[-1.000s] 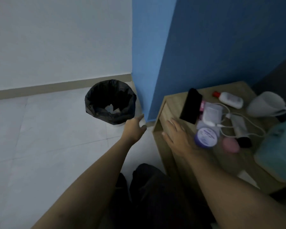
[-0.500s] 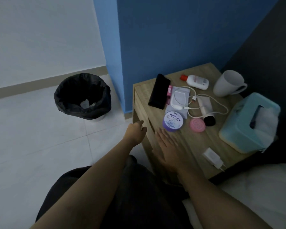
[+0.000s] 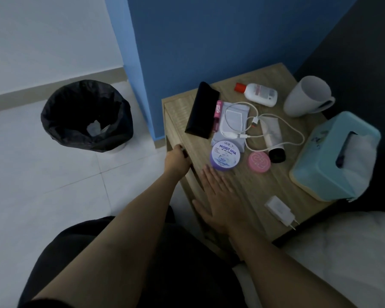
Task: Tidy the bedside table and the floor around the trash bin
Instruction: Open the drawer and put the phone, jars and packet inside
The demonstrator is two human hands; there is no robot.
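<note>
The wooden bedside table [image 3: 236, 192] stands against the blue wall with many items on top. My left hand [image 3: 177, 161] curls over its front left edge, fingers hooked around the edge of the drawer front. My right hand [image 3: 218, 201] lies flat and open on the tabletop near the front edge, just below a purple cream jar [image 3: 224, 154]. A black-lined trash bin [image 3: 86, 115] stands on the floor to the left, with crumpled paper inside.
On the table: black case [image 3: 201, 110], pink tube [image 3: 217, 115], wipes pack [image 3: 232, 123], white cable [image 3: 273, 130], lotion bottle [image 3: 259, 93], white mug [image 3: 307, 98], pink compact [image 3: 259, 162], teal tissue box [image 3: 333, 156], white charger [image 3: 279, 208]. White bedding [image 3: 347, 258] lies lower right.
The view swung right over the table. My left hand moved from mid-air onto the table's front edge. My right hand stayed flat on the tabletop.
</note>
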